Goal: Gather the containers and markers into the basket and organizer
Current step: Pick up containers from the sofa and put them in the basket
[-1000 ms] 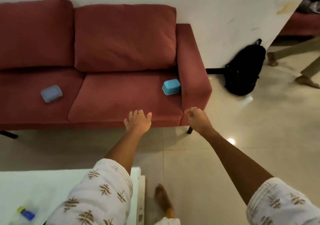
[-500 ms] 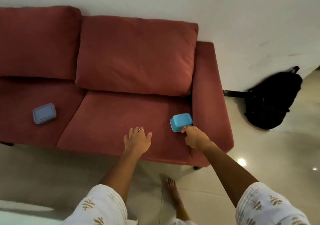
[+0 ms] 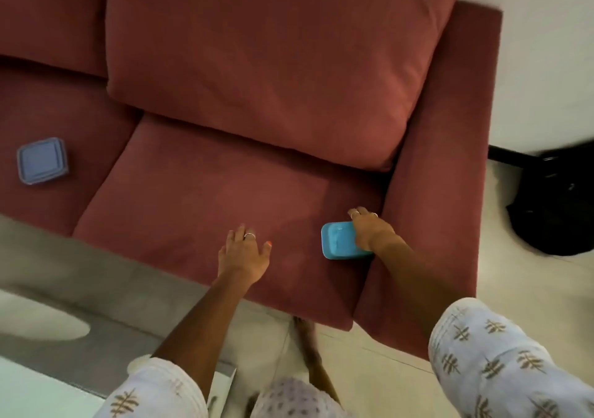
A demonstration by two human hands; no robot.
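A turquoise container lies on the right seat cushion of the red sofa, close to the armrest. My right hand lies over its right side, fingers curled round it. My left hand hovers over the same cushion to the left of the container, fingers spread, holding nothing. A grey-blue lidded container sits on the left seat cushion, far from both hands. No basket, organizer or markers are in view.
The sofa's right armrest stands right beside my right hand. A black backpack lies on the tiled floor at the right by the wall. A white table corner shows at the bottom left. My bare foot stands below the sofa's front edge.
I have leaned in closer over the sofa. My right hand has gone from the container's near edge to lying over it and gripping it. My left hand stays over the cushion.
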